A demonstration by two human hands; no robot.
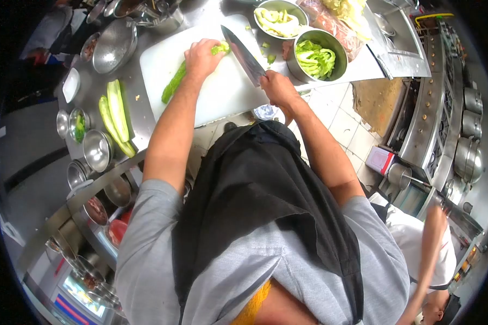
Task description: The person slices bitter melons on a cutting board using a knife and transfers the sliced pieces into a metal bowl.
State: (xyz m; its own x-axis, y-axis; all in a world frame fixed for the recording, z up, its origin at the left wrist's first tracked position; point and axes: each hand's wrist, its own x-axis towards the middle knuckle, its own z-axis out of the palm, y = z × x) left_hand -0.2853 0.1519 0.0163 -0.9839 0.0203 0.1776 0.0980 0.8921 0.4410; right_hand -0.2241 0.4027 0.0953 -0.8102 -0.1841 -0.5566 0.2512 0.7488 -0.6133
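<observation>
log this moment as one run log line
left hand: on long green vegetable | right hand: gripping kitchen knife | blade: by vegetable's end, above white cutting board

The left hand (201,57) holds a green vegetable (174,82) on the white cutting board (228,97); the right hand (279,88) grips a chef's knife (243,56), with two metal containers of sliced greens at far right.

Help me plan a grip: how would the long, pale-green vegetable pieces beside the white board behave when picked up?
The long, pale-green vegetable pieces look thick and nearly straight, so probably stiff. Their smooth-looking surfaces may be slippery. Held at one end, their length could make them tip.
</observation>
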